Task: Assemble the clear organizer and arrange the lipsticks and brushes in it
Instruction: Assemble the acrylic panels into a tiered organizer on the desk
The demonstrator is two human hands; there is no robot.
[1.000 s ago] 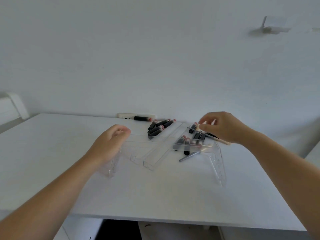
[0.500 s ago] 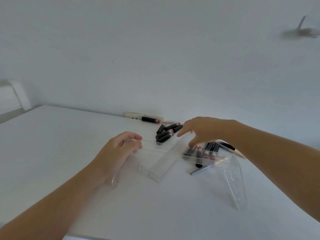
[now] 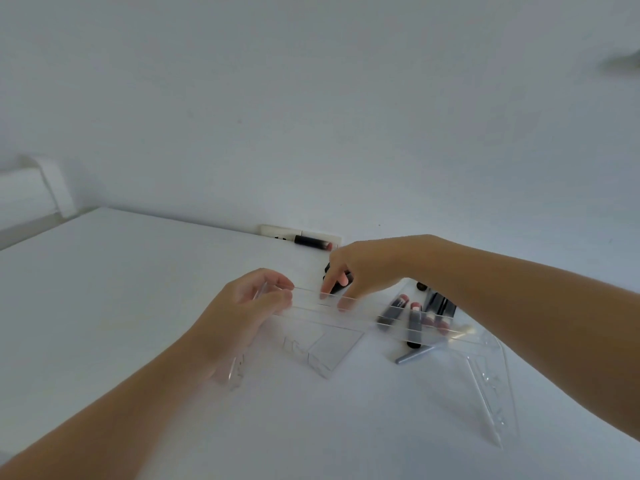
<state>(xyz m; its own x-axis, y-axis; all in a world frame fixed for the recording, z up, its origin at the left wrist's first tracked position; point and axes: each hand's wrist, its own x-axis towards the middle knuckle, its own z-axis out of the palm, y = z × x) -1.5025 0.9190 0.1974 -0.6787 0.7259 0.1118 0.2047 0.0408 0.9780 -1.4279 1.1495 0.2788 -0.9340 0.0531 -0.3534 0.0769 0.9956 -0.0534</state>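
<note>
Clear organizer [image 3: 332, 315] gripped by left hand [image 3: 247, 306]; right hand [image 3: 363, 268] touching.

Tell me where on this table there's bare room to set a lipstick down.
Bare tabletop lies left of the left hand, out to the table edge, and in front of the clear organizer. Crowded: around the right hand, where lipsticks and a brush cluster.

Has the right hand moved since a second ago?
Yes. The right hand has left the lipsticks in the tray and shifted left, toward the loose lipsticks near the left hand.
</note>
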